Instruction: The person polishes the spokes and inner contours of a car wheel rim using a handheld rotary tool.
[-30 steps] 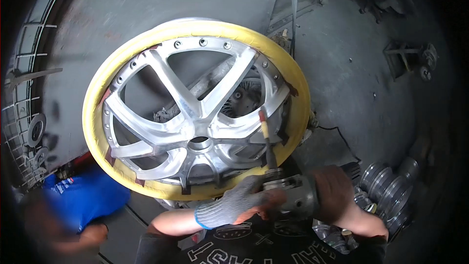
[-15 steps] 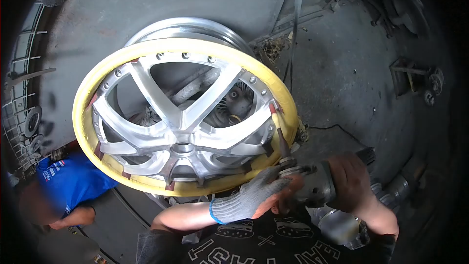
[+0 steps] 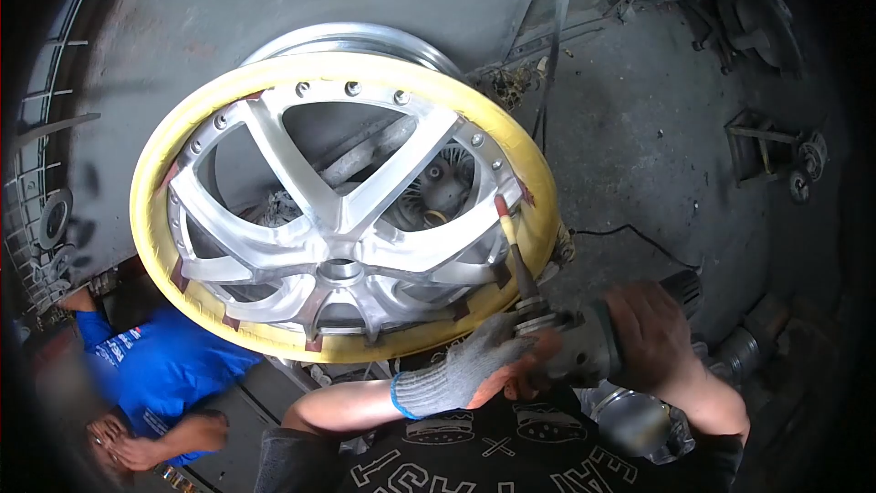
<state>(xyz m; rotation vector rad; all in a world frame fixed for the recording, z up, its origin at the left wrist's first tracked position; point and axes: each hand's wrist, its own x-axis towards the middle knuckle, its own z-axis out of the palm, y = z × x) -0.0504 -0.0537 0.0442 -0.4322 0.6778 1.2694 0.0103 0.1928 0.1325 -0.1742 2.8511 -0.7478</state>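
A silver alloy wheel (image 3: 319,205) fills the middle of the head view, its rim covered with yellow tape (image 3: 155,210). My left hand (image 3: 479,365), in a grey knitted glove with an orange palm, is closed around the front of a power grinder (image 3: 584,347). Around the grinder's rear body, my right hand (image 3: 652,333) is closed too. From the grinder a long tapered spindle (image 3: 522,269) points up toward the wheel. Its red tip (image 3: 501,205) is at the outer end of the right-hand spoke; whether they touch I cannot tell.
At lower left a person in a blue shirt (image 3: 173,374) bends with both hands together. A black cord (image 3: 630,230) lies on the floor at right. A small metal stand (image 3: 757,141) is farther off. Metal parts (image 3: 744,356) lie at lower right, and a wire rack (image 3: 46,155) stands left.
The red tip has shifted slightly left along the spoke, and the grinder has moved a little right and down. The person in blue has leaned further right, bringing both hands into view.
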